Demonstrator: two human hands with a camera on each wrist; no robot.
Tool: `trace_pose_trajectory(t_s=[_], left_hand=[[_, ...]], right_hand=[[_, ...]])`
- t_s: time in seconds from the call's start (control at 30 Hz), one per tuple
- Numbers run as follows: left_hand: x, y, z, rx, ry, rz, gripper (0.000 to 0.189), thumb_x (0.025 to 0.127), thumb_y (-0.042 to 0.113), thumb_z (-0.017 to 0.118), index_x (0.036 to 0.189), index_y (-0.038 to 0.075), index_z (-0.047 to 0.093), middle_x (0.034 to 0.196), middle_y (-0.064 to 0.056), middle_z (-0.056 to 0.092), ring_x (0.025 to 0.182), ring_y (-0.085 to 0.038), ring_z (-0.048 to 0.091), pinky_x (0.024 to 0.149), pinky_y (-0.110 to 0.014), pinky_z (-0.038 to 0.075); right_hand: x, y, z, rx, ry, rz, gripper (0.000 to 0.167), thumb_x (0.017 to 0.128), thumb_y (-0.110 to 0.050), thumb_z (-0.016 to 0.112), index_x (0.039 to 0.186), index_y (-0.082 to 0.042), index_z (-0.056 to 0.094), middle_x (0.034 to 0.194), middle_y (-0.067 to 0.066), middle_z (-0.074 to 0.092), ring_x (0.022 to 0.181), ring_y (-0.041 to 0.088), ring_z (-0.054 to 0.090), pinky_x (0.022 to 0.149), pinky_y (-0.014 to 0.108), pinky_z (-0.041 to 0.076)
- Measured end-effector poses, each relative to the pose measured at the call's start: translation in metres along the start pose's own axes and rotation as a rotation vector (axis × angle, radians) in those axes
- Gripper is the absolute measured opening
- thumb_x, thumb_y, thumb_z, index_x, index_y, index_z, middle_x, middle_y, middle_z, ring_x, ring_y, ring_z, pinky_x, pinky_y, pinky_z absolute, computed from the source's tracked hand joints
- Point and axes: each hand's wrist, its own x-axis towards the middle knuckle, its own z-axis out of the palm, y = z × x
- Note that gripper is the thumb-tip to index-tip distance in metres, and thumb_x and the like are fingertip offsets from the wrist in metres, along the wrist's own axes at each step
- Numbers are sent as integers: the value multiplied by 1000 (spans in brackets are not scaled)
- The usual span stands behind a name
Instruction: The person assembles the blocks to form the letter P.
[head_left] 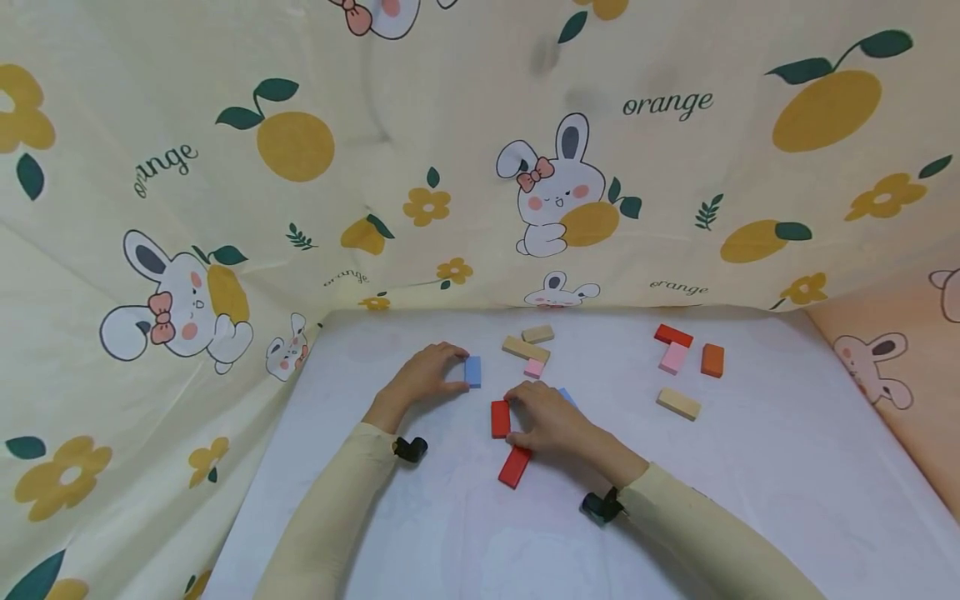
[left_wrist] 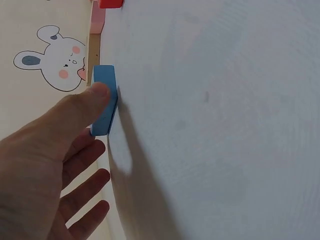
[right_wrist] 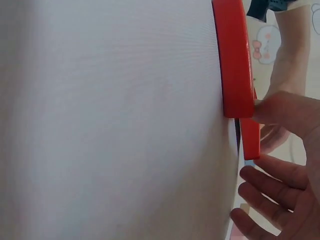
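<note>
One blue block (head_left: pixel 473 372) sits pinched between thumb and fingers in our left grip (head_left: pixel 426 372); our right grip (head_left: pixel 553 417) holds a red block (head_left: pixel 500 419) by its ends, nearer us. Beside that thumb lies a second red block (head_left: pixel 514 467). Farther out on the table (head_left: pixel 450 533), we see two tan blocks (head_left: pixel 526 348), a pink block (head_left: pixel 533 367) and, well rightward, an orange block (head_left: pixel 713 361).

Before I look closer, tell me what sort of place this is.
Probably a makeshift indoor tabletop booth: a white table, a curtain printed with rabbits and oranges behind it, and small coloured blocks on top.
</note>
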Motion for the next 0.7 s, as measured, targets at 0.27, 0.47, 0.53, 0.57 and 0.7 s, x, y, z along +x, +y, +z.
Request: trace_pose_trajectory(t_s=[0.27,0.47,0.53,0.57,0.7], left_hand=[[-7,7,-3,-53,-12,52,62,90,36,89,143,13,64,140,-3,67,137,-24,58,121,-44,43],[-14,9,-4,-81,-33,83,63,89,36,90,142,12,65,141,-4,67,138,-25,58,121,-44,43],[-15,9,-3,-85,-42,91,63,89,36,90,142,12,65,141,-4,67,138,-25,58,122,-44,42],[-16,9,-3,-86,-44,95,63,89,36,90,141,11,65,141,-4,67,138,-25,58,122,-45,43],[-19,9,-3,-94,-58,97,63,89,36,90,141,12,65,141,-4,67,137,-24,58,122,-45,43]], right_hand=[[-2,-4,7,32,40,-53,60,85,-36,90,134,-10,67,125,3,69,116,21,60,104,47,54],[-8,-14,14,46,62,-77,57,85,-35,89,131,-8,68,120,4,70,109,21,61,99,46,55],[-10,-17,16,50,65,-71,57,85,-35,89,131,-9,68,120,3,70,108,20,60,97,45,54],[-11,-18,18,56,66,-64,57,85,-35,89,131,-9,68,120,3,69,108,19,59,97,45,53],[-15,-24,23,76,69,-40,57,85,-35,89,132,-9,68,120,2,69,108,19,58,98,46,51]])
